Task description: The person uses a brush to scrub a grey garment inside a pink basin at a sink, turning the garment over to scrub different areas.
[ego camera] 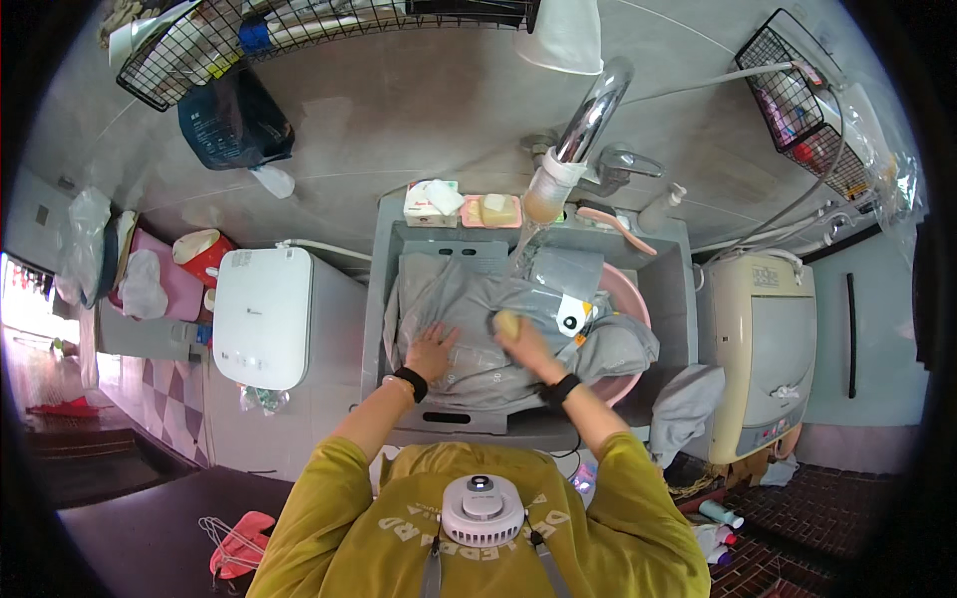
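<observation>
A wet grey garment [471,291] with a printed white and orange patch lies spread over the washboard [467,420] in a grey laundry sink [673,299]. My left hand [431,351] rests on the cloth with fingers spread. In my right hand [529,350] is a yellowish bar of soap [507,324], held against the fabric. Water runs from the chrome faucet [598,105] onto the garment's upper edge. Part of the cloth hangs over a pink basin [630,288], which it mostly hides.
On the sink's back ledge stand a small box [431,204], a pink soap dish [490,211], a pink-handled brush [616,229] and a pump bottle [662,205]. Another grey cloth [685,411] drapes over the right rim. Washing machines [262,314] flank the sink, the right one cream-coloured [774,351].
</observation>
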### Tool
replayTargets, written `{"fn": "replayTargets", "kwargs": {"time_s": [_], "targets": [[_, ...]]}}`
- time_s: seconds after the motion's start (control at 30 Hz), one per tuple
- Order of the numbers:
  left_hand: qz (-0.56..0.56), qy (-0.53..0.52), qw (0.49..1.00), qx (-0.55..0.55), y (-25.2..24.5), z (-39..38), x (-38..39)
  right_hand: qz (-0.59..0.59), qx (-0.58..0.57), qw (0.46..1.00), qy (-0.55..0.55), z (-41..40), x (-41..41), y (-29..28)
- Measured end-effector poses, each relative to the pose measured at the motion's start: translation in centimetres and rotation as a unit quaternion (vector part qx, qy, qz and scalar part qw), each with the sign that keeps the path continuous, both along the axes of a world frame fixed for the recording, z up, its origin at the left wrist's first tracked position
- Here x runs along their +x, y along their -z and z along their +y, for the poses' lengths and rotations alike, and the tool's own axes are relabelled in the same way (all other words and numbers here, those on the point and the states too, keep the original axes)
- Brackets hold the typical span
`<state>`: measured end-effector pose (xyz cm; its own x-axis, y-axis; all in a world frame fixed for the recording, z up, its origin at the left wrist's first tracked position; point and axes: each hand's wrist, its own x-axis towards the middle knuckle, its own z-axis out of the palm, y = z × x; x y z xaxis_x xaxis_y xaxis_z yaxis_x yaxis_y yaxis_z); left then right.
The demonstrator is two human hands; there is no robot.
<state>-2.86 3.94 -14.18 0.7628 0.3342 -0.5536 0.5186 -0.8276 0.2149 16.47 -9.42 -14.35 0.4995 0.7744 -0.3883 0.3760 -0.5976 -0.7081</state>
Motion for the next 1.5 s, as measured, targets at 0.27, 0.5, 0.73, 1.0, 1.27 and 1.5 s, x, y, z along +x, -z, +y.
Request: {"fn": "replayTargets", "kwargs": {"time_s": [0.27, 0.5, 0.73, 1.0, 1.27, 1.5], "targets": [[-0.038, -0.07, 0.995, 0.059, 2.0, 2.1, -0.2, -0.236, 0.035, 0.971, -0.007, 3.3, 1.5, 2.7], [0.006, -0.087, 0.996, -0.01, 1.9, 4.9, 0.5, -0.212, 0.072, 0.961, -0.163, 1.1, -0.4, 1.5], [-0.029, -0.102, 0.994, -0.035, 2.3, 5.5, 0.6, -0.297, 0.0, 0.95, -0.1, 5.0, -0.5, 1.3], [-0.104, -0.05, 0.99, 0.08, 3.0, 3.4, -1.3, -0.309, -0.034, 0.948, -0.069, 0.0, 2.6, 1.7], [-0.044, 0.007, 0.999, 0.012, -2.6, -4.0, -2.9, -0.341, -0.006, 0.94, 0.009, -0.5, 9.8, -17.3], [-0.101, -0.012, 0.993, -0.06, -3.4, -4.3, -2.5, -0.516, 0.188, 0.836, 0.003, 0.4, 14.3, -30.2]]}}
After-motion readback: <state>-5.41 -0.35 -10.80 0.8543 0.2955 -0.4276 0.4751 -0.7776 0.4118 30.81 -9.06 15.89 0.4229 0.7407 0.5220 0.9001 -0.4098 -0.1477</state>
